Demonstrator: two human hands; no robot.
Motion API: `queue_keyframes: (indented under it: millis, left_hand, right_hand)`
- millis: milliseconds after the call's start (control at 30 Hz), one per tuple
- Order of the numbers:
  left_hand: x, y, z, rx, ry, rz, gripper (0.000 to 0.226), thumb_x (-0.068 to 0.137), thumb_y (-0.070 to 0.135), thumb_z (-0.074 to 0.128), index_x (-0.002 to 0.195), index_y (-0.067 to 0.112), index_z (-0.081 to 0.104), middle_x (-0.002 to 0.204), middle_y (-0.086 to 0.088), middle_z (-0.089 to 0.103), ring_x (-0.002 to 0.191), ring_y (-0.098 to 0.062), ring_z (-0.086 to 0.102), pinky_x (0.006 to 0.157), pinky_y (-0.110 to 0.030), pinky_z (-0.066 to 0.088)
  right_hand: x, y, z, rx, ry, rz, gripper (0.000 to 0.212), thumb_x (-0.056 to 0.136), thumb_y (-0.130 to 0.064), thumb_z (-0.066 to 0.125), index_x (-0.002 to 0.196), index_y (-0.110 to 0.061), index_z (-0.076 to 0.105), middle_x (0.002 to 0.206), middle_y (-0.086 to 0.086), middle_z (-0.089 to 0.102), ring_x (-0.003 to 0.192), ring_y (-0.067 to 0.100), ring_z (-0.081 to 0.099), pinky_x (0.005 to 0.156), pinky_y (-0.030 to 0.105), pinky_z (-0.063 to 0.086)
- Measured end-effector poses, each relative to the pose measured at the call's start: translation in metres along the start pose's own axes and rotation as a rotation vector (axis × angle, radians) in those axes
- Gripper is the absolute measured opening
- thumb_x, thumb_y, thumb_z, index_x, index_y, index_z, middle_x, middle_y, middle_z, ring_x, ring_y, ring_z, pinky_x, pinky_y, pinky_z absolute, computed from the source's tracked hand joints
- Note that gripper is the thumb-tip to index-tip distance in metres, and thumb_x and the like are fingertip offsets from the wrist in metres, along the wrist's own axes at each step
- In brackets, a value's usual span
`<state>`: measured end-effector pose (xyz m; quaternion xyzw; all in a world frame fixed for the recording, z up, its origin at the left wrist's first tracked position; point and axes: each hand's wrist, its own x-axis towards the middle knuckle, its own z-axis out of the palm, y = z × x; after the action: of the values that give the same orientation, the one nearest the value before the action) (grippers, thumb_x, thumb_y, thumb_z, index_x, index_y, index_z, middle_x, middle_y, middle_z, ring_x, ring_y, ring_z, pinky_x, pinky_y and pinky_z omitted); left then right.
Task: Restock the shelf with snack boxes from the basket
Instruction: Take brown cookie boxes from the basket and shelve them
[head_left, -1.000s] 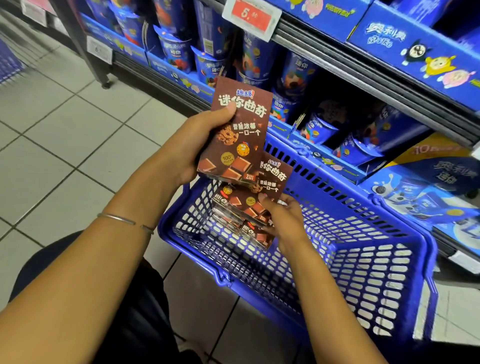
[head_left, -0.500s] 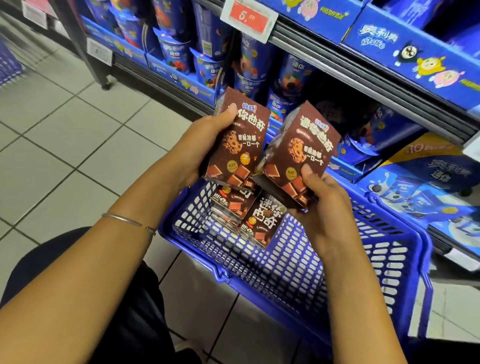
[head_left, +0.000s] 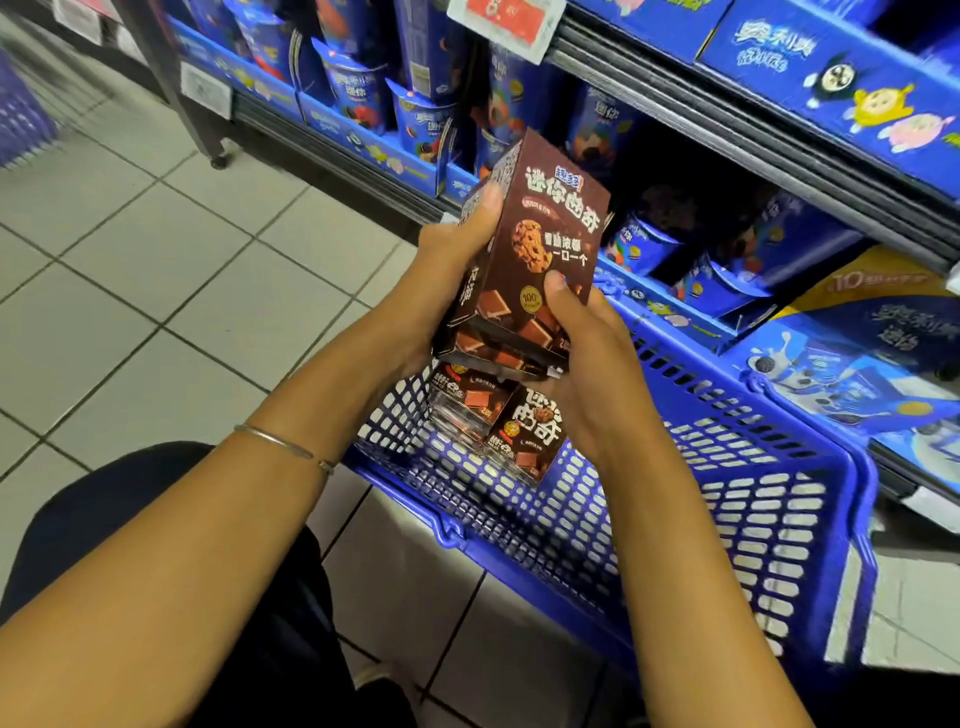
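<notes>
While we crouch over the blue basket (head_left: 753, 519), our left hand (head_left: 452, 260) and right hand (head_left: 587, 364) together clamp two brown snack boxes (head_left: 540, 249) stacked face to face, upright and tilted toward one o'clock. Each grip is closed around the pair, thumbs on the front. More boxes (head_left: 498, 421) lie in the basket at six o'clock of them. At twelve o'clock the shelf (head_left: 727, 119) carries blue cups (head_left: 358, 93).

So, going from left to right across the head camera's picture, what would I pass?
Tiled floor → bracelet → left hand → held brown boxes → blue basket
</notes>
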<state>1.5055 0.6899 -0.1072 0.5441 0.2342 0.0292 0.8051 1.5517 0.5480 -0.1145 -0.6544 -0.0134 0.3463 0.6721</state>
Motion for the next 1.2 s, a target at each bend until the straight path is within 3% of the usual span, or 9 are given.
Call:
queue_keyframes:
  millis: [100, 167, 300, 500, 700, 800, 967, 1133, 1200]
  left_hand:
    - [-0.001, 0.001, -0.002, 0.039, -0.032, -0.025, 0.054, 0.111, 0.055, 0.04, 0.104, 0.025, 0.084, 0.104, -0.001, 0.084, 0.096, -0.018, 0.082, 0.074, -0.029, 0.065]
    - [-0.002, 0.004, -0.006, 0.105, -0.055, -0.045, 0.054, 0.109, 0.061, 0.041, 0.094, 0.036, 0.087, 0.102, 0.004, 0.084, 0.097, -0.016, 0.081, 0.075, -0.029, 0.065]
    - [0.002, 0.005, -0.011, 0.071, -0.099, -0.038, 0.054, 0.103, 0.047, 0.064, 0.139, 0.006, 0.063, 0.125, -0.015, 0.078, 0.111, -0.033, 0.078, 0.09, -0.039, 0.065]
    - [0.002, 0.015, -0.032, 0.062, -0.037, -0.003, 0.049, 0.105, 0.038, 0.061, 0.135, 0.0, 0.066, 0.119, -0.018, 0.079, 0.104, -0.033, 0.078, 0.085, -0.036, 0.065]
    - [0.003, 0.017, -0.048, 0.057, 0.001, -0.001, 0.05, 0.101, 0.039, 0.067, 0.138, 0.005, 0.063, 0.118, -0.013, 0.08, 0.101, -0.028, 0.08, 0.082, -0.032, 0.064]
    - [0.004, 0.017, -0.049, 0.048, 0.025, -0.016, 0.052, 0.098, 0.036, 0.072, 0.139, 0.007, 0.061, 0.115, -0.01, 0.081, 0.098, -0.025, 0.081, 0.076, -0.028, 0.064]
    - [0.005, 0.014, -0.052, 0.015, 0.078, -0.072, 0.072, 0.088, 0.033, 0.084, 0.148, 0.01, 0.05, 0.118, -0.009, 0.081, 0.099, -0.026, 0.081, 0.073, -0.03, 0.064]
    - [0.007, 0.011, -0.054, -0.005, 0.11, -0.082, 0.087, 0.074, 0.033, 0.092, 0.145, 0.015, 0.046, 0.112, -0.005, 0.083, 0.097, -0.025, 0.082, 0.07, -0.031, 0.065]
    - [0.007, 0.011, -0.054, 0.012, 0.111, -0.088, 0.094, 0.066, 0.037, 0.093, 0.145, 0.016, 0.045, 0.11, -0.003, 0.083, 0.096, -0.025, 0.082, 0.069, -0.031, 0.065]
  right_hand:
    - [0.001, -0.001, -0.006, 0.007, 0.04, -0.004, 0.039, 0.094, -0.044, 0.065, 0.13, -0.031, 0.063, 0.126, -0.007, 0.072, 0.122, 0.022, 0.065, 0.105, 0.062, 0.047]
    - [0.003, -0.001, -0.006, 0.014, 0.066, -0.01, 0.031, 0.097, -0.039, 0.064, 0.126, -0.029, 0.065, 0.121, -0.005, 0.074, 0.117, 0.022, 0.068, 0.102, 0.061, 0.049]
    - [0.003, -0.001, 0.002, -0.006, 0.046, -0.083, 0.029, 0.096, -0.038, 0.066, 0.124, -0.028, 0.066, 0.118, -0.002, 0.075, 0.11, 0.021, 0.072, 0.098, 0.055, 0.055]
    - [0.028, 0.018, -0.008, 0.055, 0.179, 0.101, 0.053, 0.1, -0.058, 0.05, 0.126, -0.015, 0.065, 0.117, 0.007, 0.073, 0.106, 0.022, 0.071, 0.088, 0.045, 0.059]
    - [0.051, 0.077, -0.011, -0.299, 0.388, 0.199, 0.047, 0.088, -0.053, 0.072, 0.082, -0.016, 0.044, 0.079, 0.011, 0.054, 0.074, 0.027, 0.058, 0.083, 0.046, 0.055]
    - [0.052, 0.097, -0.009, -0.315, 0.306, 0.271, 0.041, 0.084, -0.052, 0.077, 0.095, -0.021, 0.054, 0.091, -0.003, 0.066, 0.084, 0.018, 0.067, 0.075, 0.039, 0.057]
    - [0.05, 0.119, -0.015, -0.327, 0.218, 0.36, 0.033, 0.092, -0.048, 0.07, 0.114, -0.024, 0.063, 0.121, 0.0, 0.071, 0.112, 0.023, 0.066, 0.089, 0.043, 0.057]
    - [0.041, 0.12, -0.028, -0.261, 0.272, 0.393, 0.035, 0.095, -0.039, 0.069, 0.121, -0.017, 0.061, 0.119, 0.003, 0.072, 0.111, 0.024, 0.068, 0.078, 0.036, 0.062]
    - [0.034, 0.12, -0.036, -0.229, 0.302, 0.378, 0.038, 0.093, -0.038, 0.071, 0.122, -0.016, 0.059, 0.115, 0.002, 0.074, 0.11, 0.026, 0.069, 0.087, 0.043, 0.06]
